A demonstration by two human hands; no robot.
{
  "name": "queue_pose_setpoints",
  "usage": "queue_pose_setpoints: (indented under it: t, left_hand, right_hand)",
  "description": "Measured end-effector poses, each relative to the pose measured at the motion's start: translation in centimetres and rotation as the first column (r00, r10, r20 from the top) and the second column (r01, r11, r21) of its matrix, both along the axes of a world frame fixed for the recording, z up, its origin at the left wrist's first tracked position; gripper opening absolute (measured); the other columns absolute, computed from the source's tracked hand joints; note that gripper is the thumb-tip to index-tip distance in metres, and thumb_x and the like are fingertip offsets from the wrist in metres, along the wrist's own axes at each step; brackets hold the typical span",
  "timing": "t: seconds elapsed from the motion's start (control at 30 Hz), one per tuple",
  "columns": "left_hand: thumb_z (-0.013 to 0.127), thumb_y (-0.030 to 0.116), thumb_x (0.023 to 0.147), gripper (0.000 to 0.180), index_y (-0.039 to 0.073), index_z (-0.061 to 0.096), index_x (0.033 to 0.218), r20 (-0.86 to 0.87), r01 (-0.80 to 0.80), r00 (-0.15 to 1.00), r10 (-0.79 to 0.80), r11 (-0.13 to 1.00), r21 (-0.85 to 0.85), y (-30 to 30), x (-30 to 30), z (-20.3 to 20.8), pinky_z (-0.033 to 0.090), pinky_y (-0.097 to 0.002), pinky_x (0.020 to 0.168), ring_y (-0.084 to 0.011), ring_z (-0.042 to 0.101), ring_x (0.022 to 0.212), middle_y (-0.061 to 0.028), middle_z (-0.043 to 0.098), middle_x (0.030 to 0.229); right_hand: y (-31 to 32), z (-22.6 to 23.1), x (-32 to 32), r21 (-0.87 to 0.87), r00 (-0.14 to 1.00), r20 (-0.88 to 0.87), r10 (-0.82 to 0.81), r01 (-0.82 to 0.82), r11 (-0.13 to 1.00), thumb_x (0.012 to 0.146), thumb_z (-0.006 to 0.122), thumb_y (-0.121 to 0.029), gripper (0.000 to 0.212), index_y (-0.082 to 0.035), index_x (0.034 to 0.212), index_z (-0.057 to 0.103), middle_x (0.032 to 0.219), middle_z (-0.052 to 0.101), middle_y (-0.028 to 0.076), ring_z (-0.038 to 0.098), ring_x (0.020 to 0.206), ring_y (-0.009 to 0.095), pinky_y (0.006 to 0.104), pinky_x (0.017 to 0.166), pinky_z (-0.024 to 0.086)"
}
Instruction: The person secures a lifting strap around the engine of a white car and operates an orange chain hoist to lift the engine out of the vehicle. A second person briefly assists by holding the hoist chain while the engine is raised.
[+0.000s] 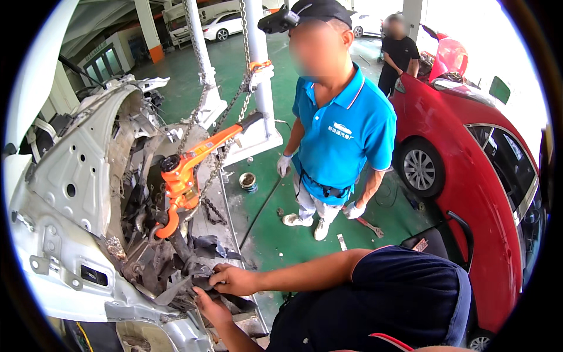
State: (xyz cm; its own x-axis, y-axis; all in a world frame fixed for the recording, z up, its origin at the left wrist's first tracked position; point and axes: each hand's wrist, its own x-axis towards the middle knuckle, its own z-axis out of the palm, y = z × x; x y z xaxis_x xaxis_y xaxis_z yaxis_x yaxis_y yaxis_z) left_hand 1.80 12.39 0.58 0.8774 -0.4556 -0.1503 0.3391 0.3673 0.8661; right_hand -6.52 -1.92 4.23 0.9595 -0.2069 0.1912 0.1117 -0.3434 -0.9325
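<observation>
Neither of my hands shows in the head view. A person in a dark blue shirt (381, 299) bends in from the lower right. Both of that person's bare hands are in the torn front of a stripped white car body (70, 176). The upper hand (234, 279) rests on dark crumpled parts (176, 276), and the lower hand (210, 306) grips them from beneath. An orange lever hoist (182, 179) hangs on a chain (202, 76) just above those parts, its hook caught in the wreck.
A second person in a light blue shirt and white gloves (340, 129) stands on the green floor (275, 223), facing me. A red car (469, 188) is at the right, a third person (400, 56) behind it. A white lift post (261, 100), a small tin (248, 180) and a wrench (370, 226) are nearby.
</observation>
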Motion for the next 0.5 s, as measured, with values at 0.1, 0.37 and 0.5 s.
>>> queue_pose_setpoints:
  t: [0.1, 0.37, 0.5]
  left_hand:
    - [0.052, 0.043, 0.104, 0.06, -0.006, 0.048, 0.138, 0.026, 0.074, 0.997, -0.073, 0.996, -0.043, -0.1, -0.5, -0.3, 0.038, -0.0396, 0.109, -0.0258, 0.053, 0.126, -0.0152, 0.055, 0.138]
    - [0.053, 0.04, 0.104, 0.033, 0.009, 0.064, 0.112, 0.095, 0.091, 0.989, -0.111, 0.977, 0.191, -0.1, -1.6, -2.4, 0.03, -0.0235, 0.057, -0.003, 0.04, 0.068, 0.007, 0.051, 0.082]
    - [0.064, 0.032, 0.1, 0.04, 0.002, 0.06, 0.126, 0.177, 0.124, 0.974, -0.143, 0.985, 0.117, 0.1, -1.5, -2.2, 0.045, -0.0278, 0.094, -0.0105, 0.055, 0.106, -0.0006, 0.063, 0.116]
  right_hand:
    - [-1.9, -0.4, -0.2, 0.087, 0.992, 0.093, 0.082, -0.091, 0.992, 0.088, 0.067, -0.01, 0.01, -0.006, 0.096, 0.065, 0.11, 0.054, 0.017, 0.055, 0.108, 0.034, 0.0383, 0.094, 0.043]
    - [-4.5, -0.4, -1.2, 0.139, 0.969, 0.069, 0.236, -0.243, 0.96, 0.082, 0.076, -0.009, 0.026, -0.004, 0.105, 0.065, 0.109, 0.061, 0.01, 0.06, 0.101, 0.023, 0.0352, 0.087, 0.048]
    - [-5.4, 1.7, -1.1, 0.628, 0.876, -0.265, 0.404, -0.161, 0.761, 0.091, 0.07, -0.013, 0.021, -0.003, 0.11, 0.069, 0.098, 0.065, 0.001, 0.058, 0.096, 0.009, 0.0269, 0.084, 0.047]
